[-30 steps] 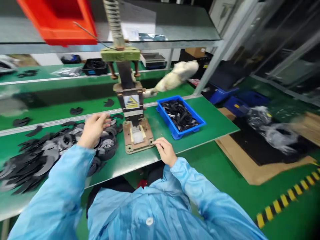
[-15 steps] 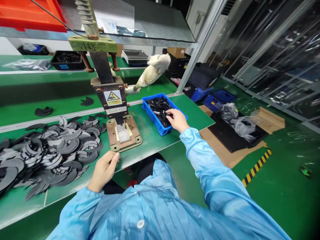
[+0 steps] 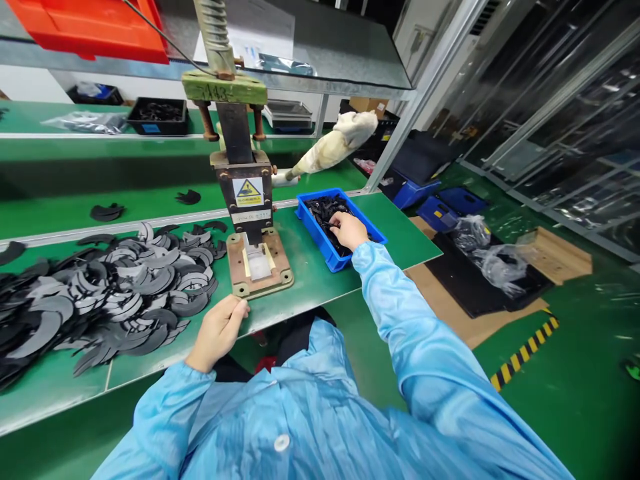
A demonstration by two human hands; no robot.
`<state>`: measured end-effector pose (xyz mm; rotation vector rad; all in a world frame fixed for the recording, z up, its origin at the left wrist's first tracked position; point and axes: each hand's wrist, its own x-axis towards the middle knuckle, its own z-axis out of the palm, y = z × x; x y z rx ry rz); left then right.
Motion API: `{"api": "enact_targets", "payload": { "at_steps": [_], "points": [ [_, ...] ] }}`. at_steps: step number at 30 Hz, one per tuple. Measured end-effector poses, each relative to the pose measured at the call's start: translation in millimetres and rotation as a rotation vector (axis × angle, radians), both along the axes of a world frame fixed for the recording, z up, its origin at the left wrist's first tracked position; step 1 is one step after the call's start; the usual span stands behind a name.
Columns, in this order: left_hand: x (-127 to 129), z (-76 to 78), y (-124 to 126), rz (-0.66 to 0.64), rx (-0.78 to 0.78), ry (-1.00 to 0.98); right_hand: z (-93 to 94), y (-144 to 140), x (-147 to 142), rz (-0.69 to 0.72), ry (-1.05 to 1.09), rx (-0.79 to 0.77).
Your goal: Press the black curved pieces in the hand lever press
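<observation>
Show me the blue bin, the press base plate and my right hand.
blue bin [image 3: 373,230]: head view, right rim.
press base plate [image 3: 237,267]: head view, left edge.
right hand [image 3: 349,231]: head view, back of hand.

I am looking at a factory assembly station: green-matted table [image 3: 320,273], manual metal press [image 3: 245,180], heaped black crescent-shaped parts [image 3: 115,287], hazard-striped floor [image 3: 525,350].

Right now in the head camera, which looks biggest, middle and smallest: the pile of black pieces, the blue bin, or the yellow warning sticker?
1. Pile of black pieces
2. Blue bin
3. Yellow warning sticker
</observation>
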<state>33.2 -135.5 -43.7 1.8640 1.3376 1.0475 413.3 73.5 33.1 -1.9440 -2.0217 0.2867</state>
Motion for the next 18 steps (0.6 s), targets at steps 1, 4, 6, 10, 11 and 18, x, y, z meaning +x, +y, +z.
{"api": "enact_targets", "payload": {
  "at_steps": [1, 4, 6, 10, 11, 18],
  "points": [
    [0, -1.2, 0, -0.005, 0.005, -0.006, 1.1, -4, 4, -0.008, 0.014, 0.013],
    [0, -5.3, -1, -0.017, 0.032, -0.024, 5.8, -17, 17, -0.034, 0.091, 0.064],
    [-1, -7.4, -1, -0.029, 0.049, -0.03, 10.5, -27, 23, -0.053, 0.172, 0.104],
    [-2, -8.5, -3, -0.029, 0.081, -0.047, 20.5, -55, 20, -0.052, 0.412, 0.149],
    [-1, -7.5, -3, -0.019, 0.091, -0.056, 21.4, -64, 14, -0.031, 0.489, 0.139],
    [21, 25.5, -16, 0.023, 0.255, -0.148, -5.8, -156, -75, 0.229, 1.049, -0.288]
  ]
}}
